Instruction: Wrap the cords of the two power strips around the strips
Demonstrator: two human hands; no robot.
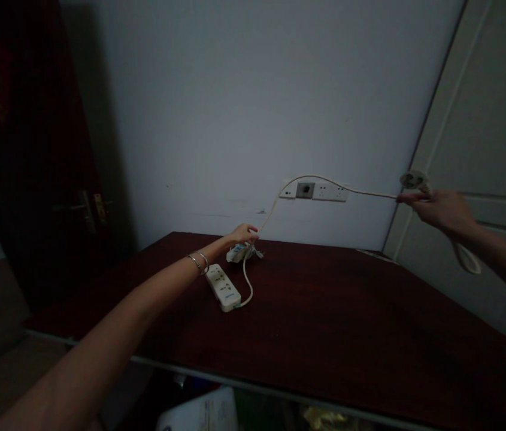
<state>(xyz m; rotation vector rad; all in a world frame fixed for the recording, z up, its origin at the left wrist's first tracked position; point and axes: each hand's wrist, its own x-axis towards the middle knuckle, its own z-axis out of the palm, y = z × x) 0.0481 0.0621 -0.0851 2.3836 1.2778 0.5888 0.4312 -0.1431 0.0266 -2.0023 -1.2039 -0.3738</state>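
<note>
On the table (315, 299), the power strip (223, 287) could slide if the right hand (448, 209), clamped on the cord (315, 176), tugs; whether the left hand (242, 232) grips is unclear.

Dim light, dark lower corners.

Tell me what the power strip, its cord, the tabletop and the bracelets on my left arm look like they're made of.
Power strip: probably hard white plastic, smooth with rounded corners.
Cord: likely flexible plastic or rubber sheathing, pale, bending in smooth curves.
Tabletop: dark reddish-brown; perhaps wood or laminate, too dim to tell.
Bracelets: seemingly polished metal, silvery and glinting.
</note>
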